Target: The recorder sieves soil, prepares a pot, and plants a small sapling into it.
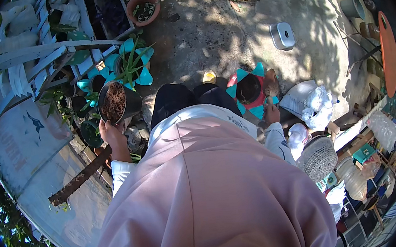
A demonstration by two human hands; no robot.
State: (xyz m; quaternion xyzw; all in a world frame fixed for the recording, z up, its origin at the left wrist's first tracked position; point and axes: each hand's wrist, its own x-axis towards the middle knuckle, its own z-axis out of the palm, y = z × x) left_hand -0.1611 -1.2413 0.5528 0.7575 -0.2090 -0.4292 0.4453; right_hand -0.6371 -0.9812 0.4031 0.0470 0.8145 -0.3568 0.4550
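Observation:
My left hand (113, 135) grips the lower rim of a black plastic plant pot (132, 103), which is tilted so its mouth faces left. Reddish-brown crumbly growing medium (113, 101) fills the pot's mouth. Over on the right, my right hand (272, 113) is closed around the handle of what looks like a hand trowel (270, 82), its blade brown with soil. Just left of the blade sits a planter with red and turquoise petal-like flaps (259, 70); dark soil (248, 88) shows inside it.
Beside the black pot stands a turquoise petal planter (145, 77) with a spiky aloe-like plant (132, 63). A white sack (298, 98) lies right of my right hand. Farther off are a plastic stool (282, 36), a terracotta-coloured pot (143, 10) and an orange oval board (389, 54). A white wooden rack (49, 48) borders the left.

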